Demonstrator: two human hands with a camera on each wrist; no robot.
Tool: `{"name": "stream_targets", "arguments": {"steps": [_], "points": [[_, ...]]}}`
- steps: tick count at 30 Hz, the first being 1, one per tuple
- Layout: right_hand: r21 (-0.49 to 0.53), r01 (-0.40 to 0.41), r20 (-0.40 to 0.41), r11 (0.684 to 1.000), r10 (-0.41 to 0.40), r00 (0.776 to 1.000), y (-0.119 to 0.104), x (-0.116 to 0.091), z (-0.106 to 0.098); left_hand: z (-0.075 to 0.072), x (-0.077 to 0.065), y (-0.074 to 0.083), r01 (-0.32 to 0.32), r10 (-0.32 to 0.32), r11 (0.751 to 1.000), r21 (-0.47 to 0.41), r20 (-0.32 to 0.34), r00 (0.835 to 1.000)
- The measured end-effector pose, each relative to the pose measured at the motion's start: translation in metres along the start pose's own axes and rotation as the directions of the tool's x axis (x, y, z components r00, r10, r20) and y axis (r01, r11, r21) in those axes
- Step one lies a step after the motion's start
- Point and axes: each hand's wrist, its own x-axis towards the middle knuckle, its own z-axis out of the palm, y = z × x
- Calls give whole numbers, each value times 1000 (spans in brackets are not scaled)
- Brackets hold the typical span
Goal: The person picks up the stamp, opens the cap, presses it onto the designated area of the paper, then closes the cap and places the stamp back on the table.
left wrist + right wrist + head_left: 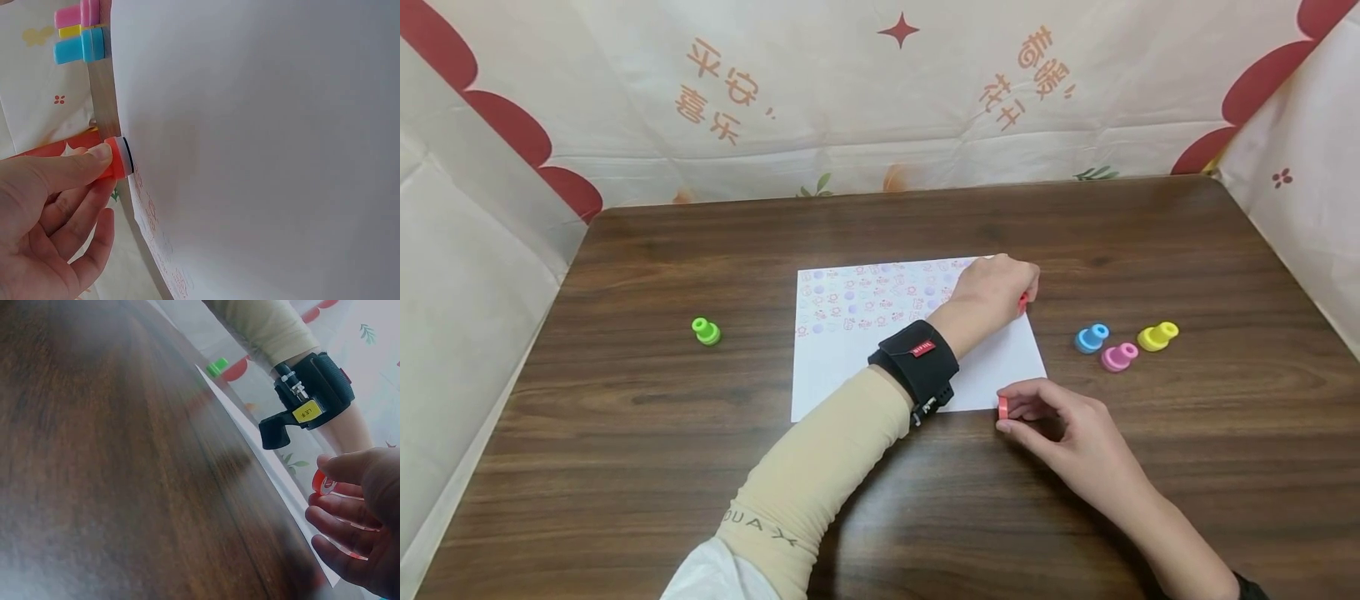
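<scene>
White paper [823, 358], flat, far part patterned in rows; red stamp [117, 159], held, at right edge; red cap [1003, 407], pinched, by near edge.

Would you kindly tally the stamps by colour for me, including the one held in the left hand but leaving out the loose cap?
Green stamp: 1
Blue stamp: 1
Pink stamp: 1
Yellow stamp: 1
Red stamp, in the left hand: 1
Total: 5, without the red cap in the right hand
</scene>
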Motion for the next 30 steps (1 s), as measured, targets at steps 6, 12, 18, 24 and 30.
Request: {"name": "stream_targets", "arguments": {"steps": [6, 12, 18, 24, 30], "points": [[16, 5, 5, 1000, -6, 1000, 0, 1, 0, 1, -1, 1, -14, 14, 1000, 11, -14, 1000], [21, -1, 15, 1000, 1, 1000, -2, 1, 1, 1, -2, 1, -18, 18, 1000, 18, -19, 1000], [18, -6, 12, 1000, 6, 1000, -3, 1, 0, -1, -2, 1, -11, 11, 1000, 30, -28, 1000], [15, -8, 16, 1000, 7, 1000, -2, 1, 0, -2, -1, 0, -7, 8, 1000, 28, -22, 1000], [31, 21, -14, 999, -20, 1000, -4, -1, 0, -10, -9, -1, -18, 12, 996, -89, -69, 998]]}}
